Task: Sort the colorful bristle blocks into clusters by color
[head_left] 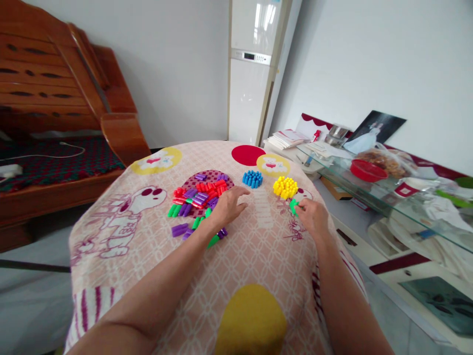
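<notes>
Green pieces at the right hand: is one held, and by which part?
The right hand has its fingertips at the right side of the green cluster; whether they grip or just touch cannot be told. Nothing shows in the left hand.

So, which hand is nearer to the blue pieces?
Left. The left hand is at the near left of the blue pieces; the right hand is farther right, by green pieces.

On the counter [258, 264] before you, a pile [199, 197] spreads left of centre. To its right stands the first bunch [252, 179]; the second bunch [285, 187] is right of that, slightly nearer you. A clump [293, 207] is in your right grip [313, 216], just before the second bunch. The bench [74, 84] lies beyond the counter's left side, the cabinet [247, 93] behind, the shelf [391, 197] along the right, with a bowl [368, 170] on it.
</notes>
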A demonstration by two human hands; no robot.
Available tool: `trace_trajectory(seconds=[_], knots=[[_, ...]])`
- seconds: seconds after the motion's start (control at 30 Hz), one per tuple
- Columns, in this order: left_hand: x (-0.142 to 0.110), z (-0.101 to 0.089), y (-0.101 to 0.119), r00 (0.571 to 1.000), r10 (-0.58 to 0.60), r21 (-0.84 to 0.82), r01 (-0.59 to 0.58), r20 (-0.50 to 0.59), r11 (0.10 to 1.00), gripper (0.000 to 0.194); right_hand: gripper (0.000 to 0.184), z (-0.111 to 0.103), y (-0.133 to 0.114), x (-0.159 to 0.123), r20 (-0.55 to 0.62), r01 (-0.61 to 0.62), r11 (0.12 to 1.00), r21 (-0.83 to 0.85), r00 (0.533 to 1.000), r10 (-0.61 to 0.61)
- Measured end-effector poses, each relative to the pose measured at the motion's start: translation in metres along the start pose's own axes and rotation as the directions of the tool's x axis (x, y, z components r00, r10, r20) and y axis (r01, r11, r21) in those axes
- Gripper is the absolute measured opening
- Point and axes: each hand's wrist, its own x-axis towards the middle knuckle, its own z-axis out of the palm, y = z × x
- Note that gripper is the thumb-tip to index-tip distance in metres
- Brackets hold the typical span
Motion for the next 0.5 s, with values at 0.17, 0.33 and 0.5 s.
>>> trace_trajectory(seconds=[0.17,0.33,0.5], knots=[[-0.001,-0.011,0.0,0.997,-0.081,0.073,0.082,-0.012,0.994,0.033,0.016,0.003,-0.001,0.0,0.068,-0.03,0.997,-0.067,0.997,0.035],[-0.003,-0.059,-0.019,0.973,-0.228,0.233,0.215,0.032,0.948,0.027,0.022,0.008,0.007,0.002,-0.044,-0.014,0.996,0.086,0.999,0.018],[-0.036,-0.131,-0.071,0.831,-0.548,0.49,0.52,-0.099,0.7,0.007,0.033,0.014,0.008,0.001,-0.206,0.087,0.968,0.234,0.978,-0.038]])
